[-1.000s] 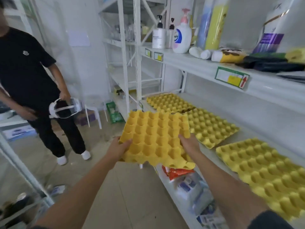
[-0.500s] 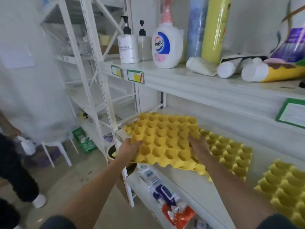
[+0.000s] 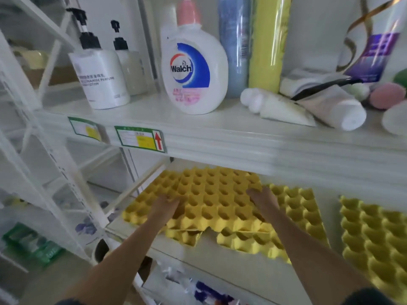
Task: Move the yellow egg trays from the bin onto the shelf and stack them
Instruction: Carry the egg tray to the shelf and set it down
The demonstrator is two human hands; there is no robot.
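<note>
A yellow egg tray (image 3: 214, 199) lies on top of another yellow tray (image 3: 141, 211) at the left end of the middle shelf (image 3: 229, 263). My left hand (image 3: 166, 204) grips its left side and my right hand (image 3: 263, 198) grips its right side. The held tray sits slightly askew, and the corners of the lower tray stick out beneath it. Partly under its right edge lies a second yellow tray (image 3: 295, 219). At the far right rests a third yellow tray (image 3: 374, 243). The bin is out of view.
The upper shelf (image 3: 198, 128) hangs low over the trays, carrying pump bottles (image 3: 100, 71), a Walch bottle (image 3: 193, 69), rolls and tubes. A white upright post (image 3: 66, 179) stands left of the trays. Packaged goods (image 3: 198, 287) fill the shelf below.
The view has come closer to the shelf. Both hands have carried the tray forward and down from in front of the shelf onto the leftmost tray. The standing person has left the view.
</note>
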